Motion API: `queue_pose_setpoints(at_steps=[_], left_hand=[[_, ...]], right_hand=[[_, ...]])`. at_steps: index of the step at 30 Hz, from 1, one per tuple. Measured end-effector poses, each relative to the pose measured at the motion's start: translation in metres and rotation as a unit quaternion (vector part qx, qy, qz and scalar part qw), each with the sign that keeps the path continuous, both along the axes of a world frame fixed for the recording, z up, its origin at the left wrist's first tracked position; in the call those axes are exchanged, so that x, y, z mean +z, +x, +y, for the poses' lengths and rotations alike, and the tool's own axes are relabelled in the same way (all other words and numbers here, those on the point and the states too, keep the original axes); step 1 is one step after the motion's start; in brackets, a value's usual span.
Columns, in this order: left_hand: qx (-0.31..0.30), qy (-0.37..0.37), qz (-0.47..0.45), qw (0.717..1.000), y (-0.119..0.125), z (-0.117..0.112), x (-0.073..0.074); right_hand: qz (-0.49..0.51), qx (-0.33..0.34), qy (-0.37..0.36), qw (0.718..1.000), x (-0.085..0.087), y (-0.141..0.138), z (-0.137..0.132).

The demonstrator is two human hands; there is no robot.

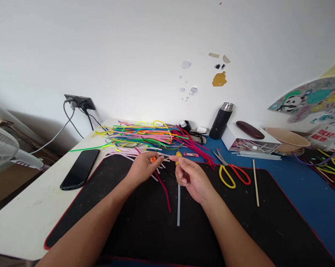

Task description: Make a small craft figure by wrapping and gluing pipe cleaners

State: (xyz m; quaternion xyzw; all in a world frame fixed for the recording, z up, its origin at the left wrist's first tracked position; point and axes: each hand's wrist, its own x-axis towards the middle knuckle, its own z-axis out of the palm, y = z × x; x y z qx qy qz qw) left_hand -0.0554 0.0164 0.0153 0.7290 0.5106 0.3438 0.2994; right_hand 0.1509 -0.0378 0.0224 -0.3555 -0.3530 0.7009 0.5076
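Observation:
My left hand (145, 167) is closed, with a small round orange piece (153, 160) showing between its fingers. Facing it, my right hand (193, 178) pinches a small yellow, fuzzy-looking piece (178, 153), partly hidden by the fingers. A short thin strand (166, 158) spans the small gap between the fingertips; which hand grips it I cannot make out. Below the hands, a magenta pipe cleaner (165, 191) and a translucent stick (179, 205) lie on the black mat (156, 237).
Behind the hands spreads a pile of coloured pipe cleaners (142, 133). Scissors (225, 167) and a wooden stick (255, 181) lie to the right. A black bottle (221, 120), a white box (251, 139) and a bowl (288, 139) stand behind. A phone (80, 169) lies left.

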Motion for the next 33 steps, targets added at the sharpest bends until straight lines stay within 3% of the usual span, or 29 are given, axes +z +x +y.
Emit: queue_pose_setpoints(at_steps=[10,16,29,33], left_hand=[[-0.061,-0.010,-0.103,0.993,0.0038,-0.0037,0.0018],[-0.055,0.002,-0.115,0.992,0.0055,-0.0063,0.0033],[-0.014,0.093,-0.023,0.995,0.0050,-0.0079,-0.0012],[-0.036,0.111,-0.006,0.993,0.0032,-0.0083,0.0003]], right_hand=[[0.014,0.010,-0.009,1.000,-0.0017,-0.0011,-0.0005],[-0.019,0.009,-0.003,1.000,0.0016,-0.0040,-0.0022],[-0.112,0.027,0.030,0.993,-0.0021,-0.0085,-0.0053],[-0.113,0.032,0.028,0.993,-0.0039,-0.0072,-0.0054]])
